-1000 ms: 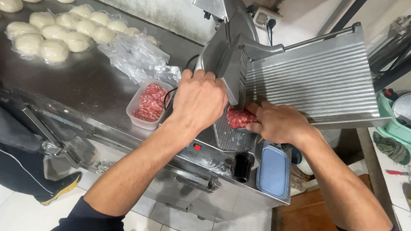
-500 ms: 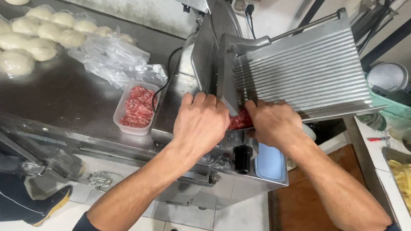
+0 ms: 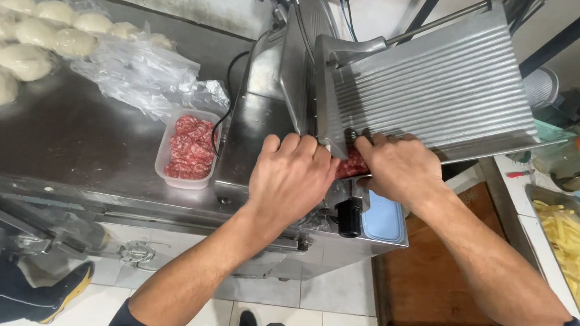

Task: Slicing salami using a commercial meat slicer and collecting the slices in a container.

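Observation:
A steel meat slicer [image 3: 436, 84] with a ribbed carriage stands on the metal counter [image 3: 70, 143]. My right hand [image 3: 400, 166] presses a piece of red meat [image 3: 352, 165] against the lower edge of the carriage. My left hand [image 3: 292, 180] lies palm down on the slicer's base just left of the meat, its fingertips by the blade housing; what its fingers touch is hidden. A clear plastic tub [image 3: 188, 149] of sliced red meat sits on the counter left of the slicer.
Dough balls [image 3: 25, 43] under crumpled plastic film [image 3: 141, 73] fill the counter's far left. A tray of cut potato sticks [image 3: 576, 254] lies at the right edge. A black cable [image 3: 231, 89] runs behind the tub. Another person's shoe [image 3: 61, 290] is on the tiled floor lower left.
Both hands stay on the slicer and the meat; they have shifted slightly right along the carriage, and my view has swung left and down.

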